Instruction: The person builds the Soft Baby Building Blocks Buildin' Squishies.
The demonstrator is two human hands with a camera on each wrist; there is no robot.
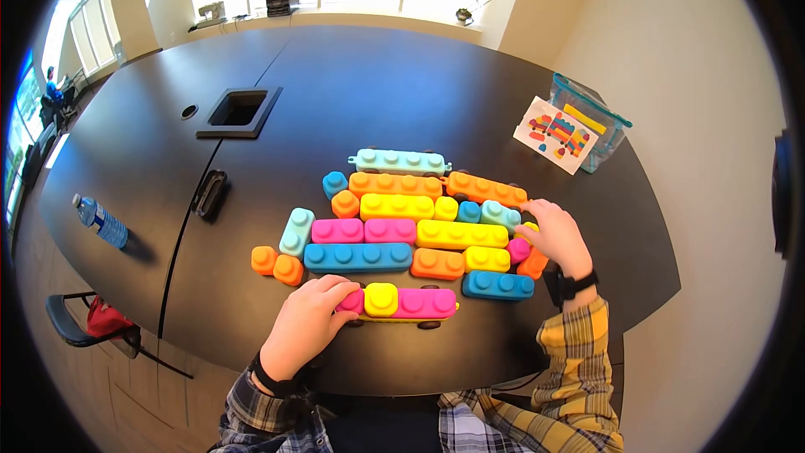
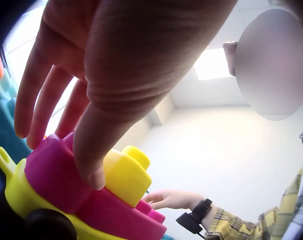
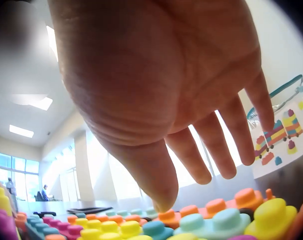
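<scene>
At the near side of the black table [image 1: 495,348], head view: a yellow-based wheeled toy wagon [image 1: 411,306] carrying magenta blocks [image 1: 432,300] and one yellow cube block [image 1: 381,300]. Long axis left to right, roughly in line with the rows of loose building blocks [image 1: 359,257] just beyond. Left hand [image 1: 310,319] at the wagon's left end. Right hand [image 1: 555,233] well apart, farther off and to the right, over the right edge of the rows by a pale aqua block [image 1: 501,215]. Far right, a picture card [image 1: 557,136] in front of a clear teal-edged case [image 1: 605,144]. Key relation, in my judgement: the wagon lies near and left of the right hand, end pointing rightward; the left hand is closer, already on it. Left wrist view: thumb against the magenta end block [image 2: 56,175], fingers down its other side, a pinch grip; yellow cube block just beside the thumb. Right wrist view: fingers extended and spread, thumb pointing down over the blocks, nothing held; cannot tell whether the thumb touches one.
</scene>
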